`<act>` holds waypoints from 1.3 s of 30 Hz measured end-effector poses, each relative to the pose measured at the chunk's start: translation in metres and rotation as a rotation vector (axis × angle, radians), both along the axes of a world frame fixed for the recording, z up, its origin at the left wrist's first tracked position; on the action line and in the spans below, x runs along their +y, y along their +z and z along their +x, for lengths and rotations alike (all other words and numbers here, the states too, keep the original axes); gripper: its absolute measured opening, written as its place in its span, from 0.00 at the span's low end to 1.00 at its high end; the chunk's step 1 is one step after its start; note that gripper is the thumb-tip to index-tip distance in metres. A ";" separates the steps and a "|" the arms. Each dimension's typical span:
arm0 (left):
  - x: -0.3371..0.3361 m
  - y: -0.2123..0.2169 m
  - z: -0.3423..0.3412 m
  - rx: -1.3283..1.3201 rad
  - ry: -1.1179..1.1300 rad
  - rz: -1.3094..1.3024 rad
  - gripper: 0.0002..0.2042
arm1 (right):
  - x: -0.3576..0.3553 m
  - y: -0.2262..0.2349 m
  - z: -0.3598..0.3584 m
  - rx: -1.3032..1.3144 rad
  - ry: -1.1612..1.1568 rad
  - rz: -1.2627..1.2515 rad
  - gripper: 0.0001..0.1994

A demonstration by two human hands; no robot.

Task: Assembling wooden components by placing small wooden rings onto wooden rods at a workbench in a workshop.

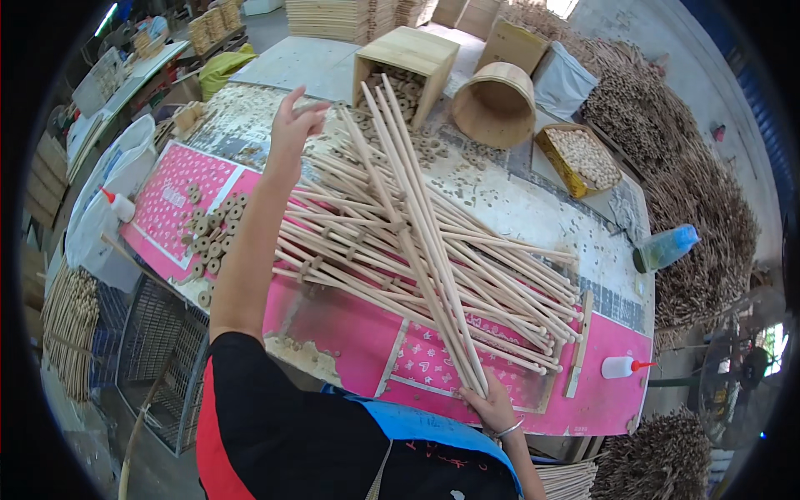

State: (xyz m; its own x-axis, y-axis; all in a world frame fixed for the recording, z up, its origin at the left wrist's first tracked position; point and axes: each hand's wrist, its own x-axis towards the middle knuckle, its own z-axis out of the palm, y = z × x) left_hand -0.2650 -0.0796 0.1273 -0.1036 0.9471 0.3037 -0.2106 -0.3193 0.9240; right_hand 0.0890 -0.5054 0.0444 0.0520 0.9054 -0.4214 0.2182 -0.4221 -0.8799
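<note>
My right hand [492, 406], with a bracelet at the wrist, is closed round the lower ends of several long wooden dowels [421, 217]. These slant up and to the left, over a heap of similar dowels [492, 275]. Some dowels in the heap have round knobs at their right ends and small grey-brown discs along them. Raised over the left part of the table, my left hand [294, 133] has its fingers apart and holds nothing. Left of the heap lies a pile of discs with centre holes [218, 232].
A wooden box [408, 54] of discs and a round wooden tub [493, 104] stand at the back. A yellow box [581, 158] holds pale balls. Glue bottles [618, 367] with red tips and a green-blue bottle [662, 248] are near the edges. Stick bundles [692, 208] rise at right.
</note>
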 end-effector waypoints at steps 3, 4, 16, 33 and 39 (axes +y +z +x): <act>0.012 0.026 0.005 -0.093 -0.125 -0.015 0.32 | -0.004 -0.007 -0.001 -0.054 -0.015 0.005 0.22; 0.019 0.025 0.001 -0.099 -0.135 -0.024 0.31 | -0.003 -0.005 -0.002 -0.050 -0.002 0.011 0.22; 0.046 0.016 0.016 -0.149 0.030 -0.109 0.29 | -0.011 -0.008 -0.009 -0.082 0.045 0.013 0.22; 0.040 0.011 0.026 -0.316 -0.063 0.006 0.25 | -0.011 -0.010 -0.009 -0.135 0.084 0.023 0.22; 0.036 0.012 0.031 -0.337 -0.035 -0.020 0.24 | -0.011 -0.010 -0.011 -0.115 0.057 0.063 0.21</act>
